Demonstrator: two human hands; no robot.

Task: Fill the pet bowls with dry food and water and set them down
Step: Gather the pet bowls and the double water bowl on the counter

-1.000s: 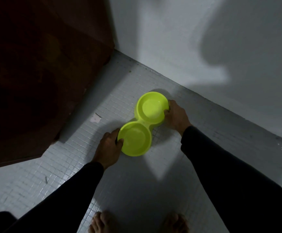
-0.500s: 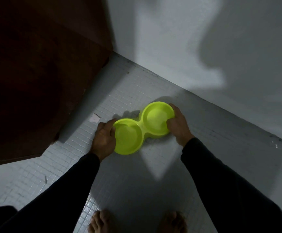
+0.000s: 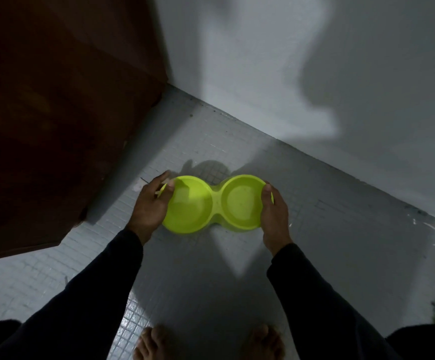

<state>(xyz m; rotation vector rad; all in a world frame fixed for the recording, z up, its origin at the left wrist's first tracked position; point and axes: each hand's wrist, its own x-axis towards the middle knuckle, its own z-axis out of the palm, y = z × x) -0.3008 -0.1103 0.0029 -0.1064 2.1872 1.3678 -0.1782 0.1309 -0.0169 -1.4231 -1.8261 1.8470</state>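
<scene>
Bare feet (image 3: 211,342) stand on the tiled floor (image 3: 211,281). Beyond them, left hand (image 3: 150,203) and right hand (image 3: 275,214) each clasp an end of the lime double pet bowl (image 3: 211,202), near the wall (image 3: 289,74) and wooden door (image 3: 55,113).

Head view, steeply down, floorward

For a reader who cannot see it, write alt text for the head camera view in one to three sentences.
Two hands hold a lime-green double pet bowl just above a grey tiled floor, the left hand on its left end and the right hand on its right end. Both cups look empty. A dark wooden door stands at left, and bare feet show below.
</scene>
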